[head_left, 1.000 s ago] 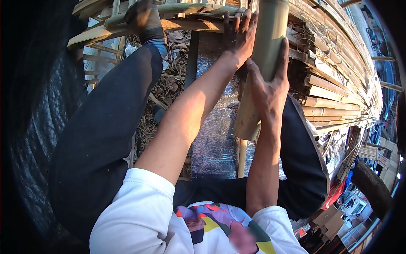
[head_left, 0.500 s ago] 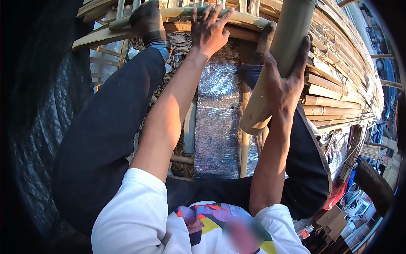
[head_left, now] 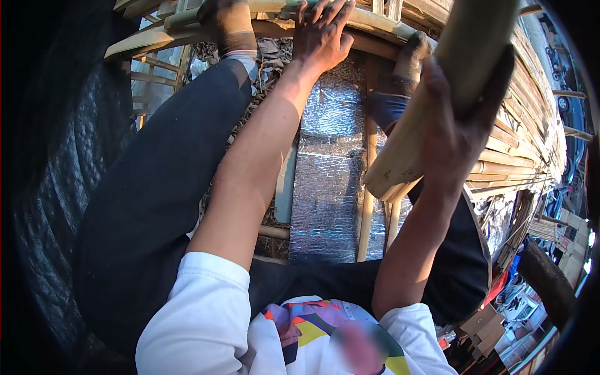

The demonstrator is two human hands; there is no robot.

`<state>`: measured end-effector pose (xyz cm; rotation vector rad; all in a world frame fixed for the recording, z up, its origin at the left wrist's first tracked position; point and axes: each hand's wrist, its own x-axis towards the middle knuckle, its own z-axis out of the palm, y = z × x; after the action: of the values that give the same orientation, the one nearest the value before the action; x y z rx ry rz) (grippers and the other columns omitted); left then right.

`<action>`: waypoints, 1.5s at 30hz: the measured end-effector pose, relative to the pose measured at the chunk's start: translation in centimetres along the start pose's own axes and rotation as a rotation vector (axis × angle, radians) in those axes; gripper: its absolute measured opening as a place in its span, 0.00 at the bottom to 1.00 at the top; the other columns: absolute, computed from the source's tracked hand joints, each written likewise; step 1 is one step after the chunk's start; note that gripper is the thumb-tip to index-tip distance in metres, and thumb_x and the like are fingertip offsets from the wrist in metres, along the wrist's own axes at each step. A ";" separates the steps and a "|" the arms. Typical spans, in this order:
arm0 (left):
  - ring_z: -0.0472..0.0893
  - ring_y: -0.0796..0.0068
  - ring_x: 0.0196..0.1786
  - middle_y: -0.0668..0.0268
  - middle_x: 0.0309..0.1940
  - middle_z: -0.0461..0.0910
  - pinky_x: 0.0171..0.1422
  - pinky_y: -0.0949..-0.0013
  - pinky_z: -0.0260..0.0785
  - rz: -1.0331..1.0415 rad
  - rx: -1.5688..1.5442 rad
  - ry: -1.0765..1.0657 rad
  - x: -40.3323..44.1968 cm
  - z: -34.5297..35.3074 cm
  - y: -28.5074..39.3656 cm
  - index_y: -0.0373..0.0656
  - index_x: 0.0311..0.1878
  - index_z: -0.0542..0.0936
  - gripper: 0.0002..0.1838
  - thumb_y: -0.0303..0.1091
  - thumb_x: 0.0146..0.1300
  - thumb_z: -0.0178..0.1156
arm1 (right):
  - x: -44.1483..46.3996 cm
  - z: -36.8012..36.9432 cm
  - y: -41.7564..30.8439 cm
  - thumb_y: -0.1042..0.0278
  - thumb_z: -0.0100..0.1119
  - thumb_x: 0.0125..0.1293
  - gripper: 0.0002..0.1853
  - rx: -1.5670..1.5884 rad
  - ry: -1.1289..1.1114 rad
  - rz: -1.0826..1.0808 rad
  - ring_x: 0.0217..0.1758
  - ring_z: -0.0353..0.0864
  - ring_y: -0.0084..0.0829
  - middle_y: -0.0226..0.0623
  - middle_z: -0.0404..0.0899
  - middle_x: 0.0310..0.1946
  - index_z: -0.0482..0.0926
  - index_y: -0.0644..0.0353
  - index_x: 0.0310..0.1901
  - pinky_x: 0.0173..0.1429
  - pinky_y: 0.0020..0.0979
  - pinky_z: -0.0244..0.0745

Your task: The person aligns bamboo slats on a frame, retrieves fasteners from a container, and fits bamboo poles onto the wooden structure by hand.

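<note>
Over your right leg (head_left: pixel 461 262), the bamboo pole (head_left: pixel 472 69) slants, clasped by your right hand (head_left: pixel 456 139); your left hand (head_left: pixel 320 40) lies spread at the rail (head_left: pixel 375 26). The bamboo pole looks stiff, perhaps slippery: wrap it above its cut end (head_left: pixel 389 181).

Our left arm (head_left: pixel 257 165) stretches out long, left hand (head_left: pixel 320 44) palm down, fingers parted, and our right hand (head_left: pixel 455 140) has its grip, thumb one side, fingers opposite!
</note>
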<state>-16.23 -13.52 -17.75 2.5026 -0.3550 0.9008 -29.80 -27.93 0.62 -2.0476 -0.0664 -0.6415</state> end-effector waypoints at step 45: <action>0.60 0.68 0.77 0.72 0.74 0.66 0.82 0.47 0.41 -0.004 0.103 -0.010 -0.3 0.2 -0.7 0.53 0.74 0.67 0.37 0.38 0.57 0.59 | -3.8 4.4 6.6 0.58 0.69 0.61 0.51 -0.348 -0.226 0.279 0.64 0.78 0.52 0.58 0.68 0.69 0.47 0.45 0.80 0.67 0.41 0.73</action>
<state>-16.05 -12.96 -18.29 2.6018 -0.3144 0.9271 -29.34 -27.19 -8.13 -2.4008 0.2101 -0.2581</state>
